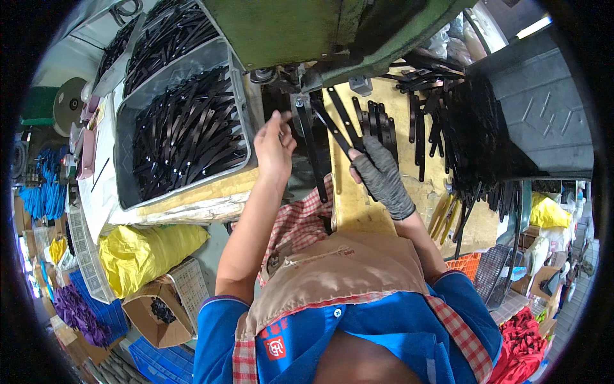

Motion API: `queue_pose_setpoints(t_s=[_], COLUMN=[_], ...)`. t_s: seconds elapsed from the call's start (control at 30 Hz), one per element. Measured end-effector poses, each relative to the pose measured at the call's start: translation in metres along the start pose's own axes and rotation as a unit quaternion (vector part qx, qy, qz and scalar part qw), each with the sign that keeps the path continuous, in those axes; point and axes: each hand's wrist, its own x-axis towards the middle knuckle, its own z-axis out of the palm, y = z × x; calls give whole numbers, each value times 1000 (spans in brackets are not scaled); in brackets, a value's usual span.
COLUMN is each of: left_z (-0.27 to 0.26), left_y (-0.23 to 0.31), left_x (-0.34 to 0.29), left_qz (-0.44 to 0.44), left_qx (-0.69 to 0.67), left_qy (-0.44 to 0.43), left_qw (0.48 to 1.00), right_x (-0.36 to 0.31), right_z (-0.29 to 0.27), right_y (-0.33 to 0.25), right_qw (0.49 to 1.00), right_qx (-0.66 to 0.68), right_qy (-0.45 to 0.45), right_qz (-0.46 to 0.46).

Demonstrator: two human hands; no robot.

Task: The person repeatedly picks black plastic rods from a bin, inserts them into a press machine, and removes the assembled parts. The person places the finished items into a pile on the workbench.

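Observation:
My bare left hand point(276, 146) hovers just left of the machine, fingers loosely bent and apart, fingertips slightly blurred; nothing shows in it. Beside it, a long black strip point(310, 153) with a hole lies below the machine head, its near end reaching toward my apron. My right hand point(382, 176), in a grey fingerless glove, is closed on flat black strips point(345, 118) with holes, which fan out toward the machine. Several more black strips point(385, 123) lie side by side on the yellowish worktop point(358, 214), just beyond the glove.
A grey bin point(121, 163) full of black strips stands left. At the right, a tilted grey bin point(550, 115) has strips heaped at its mouth. The green machine body point(288, 32) overhangs the far side. Yellow-handled tools point(442, 217) lie near my right forearm.

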Motion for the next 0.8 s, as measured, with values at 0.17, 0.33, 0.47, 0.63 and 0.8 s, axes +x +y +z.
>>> queue_pose_setpoints(t_s=[0.17, 0.33, 0.47, 0.63, 0.8], left_z=[-20, -16, -14, -5, -11], left_y=[-36, -43, -53, -40, -30], left_x=[-37, -72, -90, -98, -98], left_qz=[-126, -98, 15, 4, 34], left_qx=[85, 193, 239, 256, 297], left_qy=[6, -107, -84, -73, -80], left_qw=[988, 970, 967, 964, 951], right_x=[21, 22, 16, 16, 9], right_z=[18, 25, 24, 24, 27], right_y=[4, 24, 3, 14, 21], right_qw=[999, 1000, 996, 997, 996], right_qx=[30, -15, 78, 63, 83], right_qy=[-15, 20, -20, -21, 18], right_qz=[7, -11, 47, 40, 37])
